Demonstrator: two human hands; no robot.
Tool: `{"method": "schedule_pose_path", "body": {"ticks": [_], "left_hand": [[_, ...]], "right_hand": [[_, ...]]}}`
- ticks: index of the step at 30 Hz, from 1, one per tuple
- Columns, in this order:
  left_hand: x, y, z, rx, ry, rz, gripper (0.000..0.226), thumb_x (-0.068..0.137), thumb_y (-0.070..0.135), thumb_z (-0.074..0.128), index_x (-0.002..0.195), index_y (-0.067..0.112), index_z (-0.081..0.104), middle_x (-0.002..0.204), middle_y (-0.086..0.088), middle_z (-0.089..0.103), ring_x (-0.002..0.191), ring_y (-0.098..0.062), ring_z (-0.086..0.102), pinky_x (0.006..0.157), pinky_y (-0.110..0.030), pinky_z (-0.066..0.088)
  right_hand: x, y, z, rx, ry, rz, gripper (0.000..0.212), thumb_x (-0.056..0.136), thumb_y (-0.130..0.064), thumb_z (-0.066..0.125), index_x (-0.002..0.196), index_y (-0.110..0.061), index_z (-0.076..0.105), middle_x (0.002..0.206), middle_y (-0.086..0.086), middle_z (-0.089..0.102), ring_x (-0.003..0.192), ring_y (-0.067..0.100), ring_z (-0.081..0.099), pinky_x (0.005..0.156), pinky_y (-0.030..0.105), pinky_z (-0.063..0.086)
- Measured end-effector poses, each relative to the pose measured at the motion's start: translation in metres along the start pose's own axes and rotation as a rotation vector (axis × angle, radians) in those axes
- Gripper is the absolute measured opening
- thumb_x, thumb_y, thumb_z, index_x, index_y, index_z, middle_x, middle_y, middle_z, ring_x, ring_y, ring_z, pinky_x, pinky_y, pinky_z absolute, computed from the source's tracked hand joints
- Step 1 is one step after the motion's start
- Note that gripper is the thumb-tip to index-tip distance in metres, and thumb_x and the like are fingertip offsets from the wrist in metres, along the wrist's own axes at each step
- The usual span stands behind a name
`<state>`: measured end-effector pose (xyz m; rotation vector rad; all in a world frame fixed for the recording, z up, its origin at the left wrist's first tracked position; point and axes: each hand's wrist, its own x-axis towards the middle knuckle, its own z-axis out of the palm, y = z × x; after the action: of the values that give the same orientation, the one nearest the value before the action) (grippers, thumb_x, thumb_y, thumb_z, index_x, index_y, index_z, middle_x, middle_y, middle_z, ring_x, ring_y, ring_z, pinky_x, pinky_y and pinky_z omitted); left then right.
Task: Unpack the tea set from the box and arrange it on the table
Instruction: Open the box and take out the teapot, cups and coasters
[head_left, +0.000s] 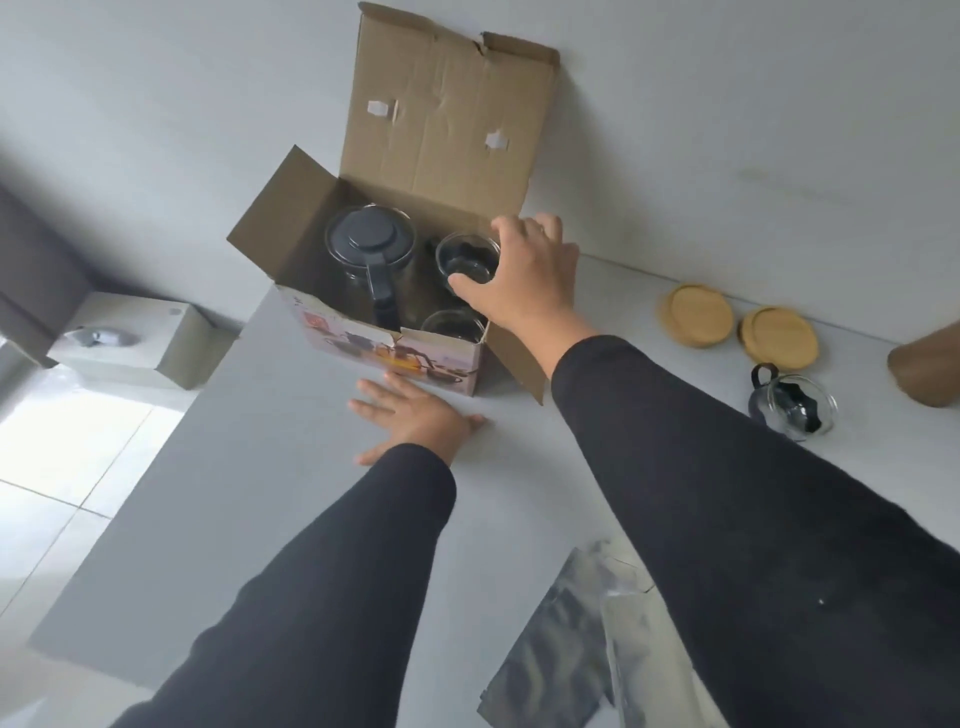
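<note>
We work on the white table (291, 467), and on it the box (395, 312) stands open against the wall, lid flap leaning back and side flaps spread so we can reach straight down. Our left hand (410, 415) lies flat on the table just in front of the box, fingers straight and spread, holding nothing; we judge it is there to brace us while the other arm reaches across. Inside, the teapot (370, 249) fills the left side, dark lid up and handle pointing toward us, not yet unpacked. Our right hand (524, 280) is over the right side of the box, fingers and thumb curled round the rim of a glass cup (466, 258) at the back, gripping it from above, a sensible hold for lifting it straight out of its slot. Another cup (452, 323) sits in the slot nearer us.

Off to the right, the unpacked pieces wait: a cup with a dark handle (792, 406) stands upright on the table, and behind it, near the wall, two wooden coasters (696, 314) lie side by side. We reckon the job is partway along. Down by our right sleeve, crumpled plastic wrapping (566, 644) lies discarded.
</note>
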<state>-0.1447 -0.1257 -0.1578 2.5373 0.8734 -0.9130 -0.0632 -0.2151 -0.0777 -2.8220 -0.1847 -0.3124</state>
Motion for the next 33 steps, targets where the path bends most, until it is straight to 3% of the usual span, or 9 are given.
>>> {"method": "schedule_pose_path", "body": {"ticks": [5,11,19,24,26,29,33], "left_hand": [[0.015,-0.001,0.005,0.061,-0.019,-0.008,0.136,0.066,0.080,0.054,0.146,0.003,-0.023,0.153,-0.026,-0.023,0.141,-0.045,-0.018,0.112,-0.061,0.008],[0.011,-0.002,0.000,-0.102,-0.076,-0.016,0.136,0.068,0.069,0.066,0.144,0.008,-0.029,0.151,-0.020,-0.032,0.139,-0.045,-0.023,0.104,-0.069,0.018],[0.006,-0.003,0.000,-0.106,-0.067,0.008,0.133,0.070,0.068,0.065,0.145,0.008,-0.028,0.151,-0.020,-0.031,0.139,-0.045,-0.023,0.104,-0.069,0.017],[0.004,-0.003,0.002,-0.102,-0.025,0.012,0.130,0.072,0.068,0.063,0.147,0.007,-0.024,0.152,-0.022,-0.028,0.140,-0.045,-0.021,0.108,-0.067,0.010],[0.002,-0.003,0.007,-0.147,-0.004,0.028,0.126,0.074,0.065,0.063,0.147,0.008,-0.022,0.152,-0.020,-0.028,0.141,-0.042,-0.022,0.105,-0.071,0.011],[-0.010,-0.003,0.019,-0.197,0.024,0.067,0.120,0.077,0.065,0.060,0.149,0.011,-0.020,0.153,-0.019,-0.028,0.142,-0.036,-0.024,0.106,-0.070,0.006],[-0.024,0.002,0.035,-0.178,0.046,0.086,0.131,0.068,0.073,0.061,0.148,0.010,-0.021,0.153,-0.020,-0.028,0.142,-0.036,-0.024,0.108,-0.067,0.003]], "right_hand": [[0.019,-0.022,0.021,-0.218,-0.182,0.089,0.074,0.072,-0.061,0.063,0.126,-0.014,0.043,0.128,0.007,0.055,0.130,0.030,0.027,0.100,0.050,0.026],[0.025,-0.034,0.036,-0.209,-0.195,0.218,0.085,0.068,-0.058,0.070,0.131,-0.009,0.040,0.133,0.010,0.050,0.129,0.030,0.030,0.102,0.051,0.026],[0.021,-0.029,0.026,0.038,0.027,0.271,0.083,0.053,-0.063,0.075,0.115,-0.013,0.052,0.121,0.005,0.049,0.115,0.025,0.039,0.092,0.034,0.037],[0.008,-0.015,0.007,0.457,0.291,0.275,0.082,0.049,-0.042,0.085,0.110,-0.004,0.046,0.113,0.008,0.047,0.098,0.015,0.043,0.070,0.004,0.034],[-0.007,-0.002,0.001,0.569,0.369,0.324,0.079,0.050,-0.036,0.086,0.110,-0.004,0.045,0.108,0.006,0.053,0.090,0.015,0.051,0.070,0.005,0.037],[-0.035,0.026,0.001,0.636,0.409,0.433,0.076,0.052,-0.035,0.085,0.110,-0.008,0.044,0.102,0.002,0.060,0.086,0.015,0.060,0.076,0.018,0.047],[-0.079,0.073,0.008,0.663,0.391,0.624,0.073,0.055,-0.035,0.087,0.110,-0.013,0.045,0.097,-0.006,0.058,0.084,0.013,0.059,0.079,0.018,0.047]]}}
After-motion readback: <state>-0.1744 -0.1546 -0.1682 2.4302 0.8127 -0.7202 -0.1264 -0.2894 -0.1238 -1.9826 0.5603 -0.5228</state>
